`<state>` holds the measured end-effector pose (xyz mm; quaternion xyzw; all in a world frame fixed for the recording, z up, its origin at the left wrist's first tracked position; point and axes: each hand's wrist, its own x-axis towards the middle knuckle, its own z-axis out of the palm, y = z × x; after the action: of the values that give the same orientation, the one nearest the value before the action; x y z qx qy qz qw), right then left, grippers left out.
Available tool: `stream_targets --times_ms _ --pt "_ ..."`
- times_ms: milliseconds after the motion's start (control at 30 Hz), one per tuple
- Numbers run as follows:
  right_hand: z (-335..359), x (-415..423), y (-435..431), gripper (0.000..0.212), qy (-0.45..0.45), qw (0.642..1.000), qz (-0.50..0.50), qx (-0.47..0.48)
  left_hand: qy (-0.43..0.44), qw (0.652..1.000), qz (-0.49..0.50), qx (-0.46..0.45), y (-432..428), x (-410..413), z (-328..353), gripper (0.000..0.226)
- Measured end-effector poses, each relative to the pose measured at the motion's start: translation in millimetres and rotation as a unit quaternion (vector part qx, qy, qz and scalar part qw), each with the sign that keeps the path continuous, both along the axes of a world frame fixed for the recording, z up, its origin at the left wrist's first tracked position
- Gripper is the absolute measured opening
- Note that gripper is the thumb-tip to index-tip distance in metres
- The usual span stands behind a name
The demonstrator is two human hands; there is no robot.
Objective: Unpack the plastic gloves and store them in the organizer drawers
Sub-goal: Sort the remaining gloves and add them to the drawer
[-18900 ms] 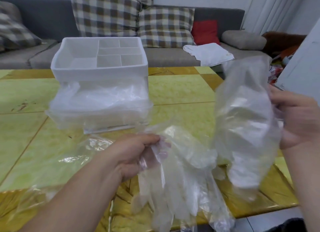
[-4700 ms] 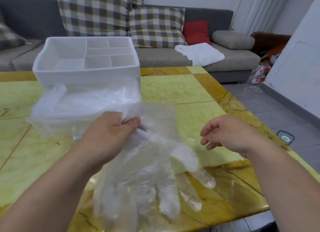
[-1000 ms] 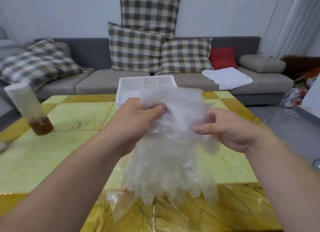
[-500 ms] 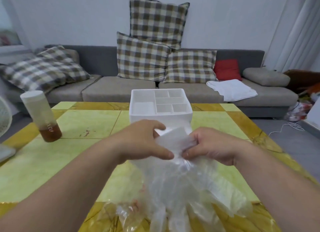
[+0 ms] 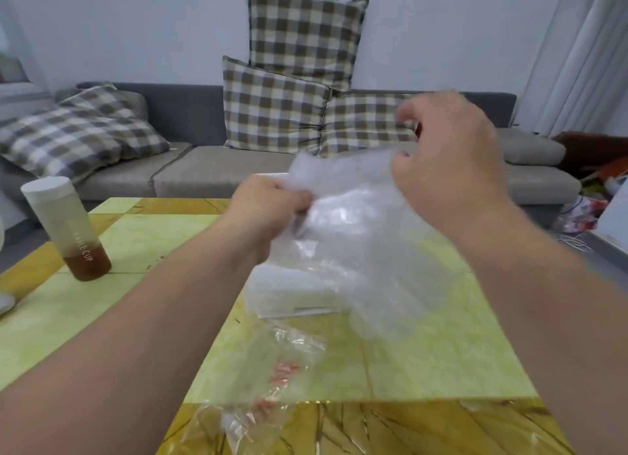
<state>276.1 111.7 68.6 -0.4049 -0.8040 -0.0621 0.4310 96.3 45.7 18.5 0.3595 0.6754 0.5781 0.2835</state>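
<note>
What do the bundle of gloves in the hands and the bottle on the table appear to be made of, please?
Gloves: seemingly thin clear plastic film, crinkled and glossy, with the table showing faintly through.
Bottle: probably frosted translucent plastic, matte; brown liquid shows through its base under a white cap. Frosted glass cannot be ruled out.

White organizer [image 5: 272, 175] almost wholly hidden behind the blurred plastic gloves [image 5: 356, 244], only its top-left corner visible.

Your one head camera looks forward and down across the desk [image 5: 424, 363] toward the sofa [image 5: 210, 172], close above it.
</note>
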Motion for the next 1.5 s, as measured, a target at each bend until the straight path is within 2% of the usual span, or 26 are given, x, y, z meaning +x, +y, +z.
stream_targets --times_ms 33,67,100,167,233,367,533,700,833,1000,1067,1133,1167,1200,1233,1300,1333,1433,1500 --pt "-10 -8 -8 0.035 0.031 0.998 0.045 0.038 -0.024 1.0 0.017 -0.004 4 -2 -8 0.016" --pt "-25 -16 -13 0.032 0.022 0.995 0.093 0.027 -0.041 0.999 0.03 -0.012 6 -3 -17 0.013" --pt "-41 -24 -16 0.031 -0.014 0.991 0.127 -0.028 -0.052 0.997 0.045 -0.02 7 -5 -26 0.013" --pt "-78 -35 -13 0.029 -0.135 0.969 0.118 -0.17 -0.062 0.995 0.075 -0.031 10 -10 -46 0.01" --pt "-106 -39 -5 0.022 -0.22 0.951 0.095 -0.198 -0.065 0.991 0.107 -0.039 11 -15 -58 0.004" --pt "-130 -41 7 0.021 -0.224 0.945 0.1 -0.217 -0.034 0.99 0.126 -0.045 13 -19 -68 0.017" --pt "-129 -45 16 0.035 -0.23 0.934 0.131 -0.24 -0.034 0.988 0.145 -0.037 19 -23 -71 0.015" --pt "-132 -56 14 0.034 -0.277 0.927 0.116 -0.225 0.081 0.984 0.129 -0.088 15 -34 -73 0.027" --pt "-137 -66 24 0.018 -0.341 0.909 0.111 -0.211 0.22 0.956 0.112 -0.159 14 -42 -73 0.019" --pt "-145 -75 37 0.033 -0.366 0.892 0.114 -0.239 0.325 0.918 0.113 -0.197 9 -48 -68 0.03" --pt "-147 -77 40 0.034 -0.365 0.889 0.122 -0.246 0.367 0.903 0.146 -0.172 2 -48 -63 0.023" --pt "-148 -79 40 0.035 -0.375 0.884 0.131 -0.248 0.422 0.882 0.193 -0.079 -8 -39 -60 0.019" --pt "-148 -79 39 0.036 -0.38 0.88 0.137 -0.249 0.456 0.872 0.179 -0.01 -13 -31 -59 0.022" --pt "-147 -79 39 0.036 -0.382 0.877 0.142 -0.253 0.498 0.857 0.122 0.043 -16 -21 -60 0.022" --pt "-145 -79 39 0.034 -0.381 0.877 0.145 -0.255 0.533 0.843 0.037 0.057 -16 -13 -64 0.021" --pt "-142 -78 38 0.03 -0.369 0.883 0.146 -0.251 0.573 0.813 -0.094 -0.034 -7 -4 -79 0.023" --pt "-142 -77 37 0.028 -0.365 0.885 0.148 -0.25 0.587 0.795 -0.112 -0.1 0 -7 -86 0.023" --pt "-142 -73 34 0.029 -0.375 0.877 0.149 -0.262 0.606 0.762 -0.098 -0.206 18 -14 -97 0.018" --pt "-141 -72 33 0.028 -0.381 0.876 0.145 -0.257 0.597 0.762 -0.092 -0.234 23 -12 -98 0.024"
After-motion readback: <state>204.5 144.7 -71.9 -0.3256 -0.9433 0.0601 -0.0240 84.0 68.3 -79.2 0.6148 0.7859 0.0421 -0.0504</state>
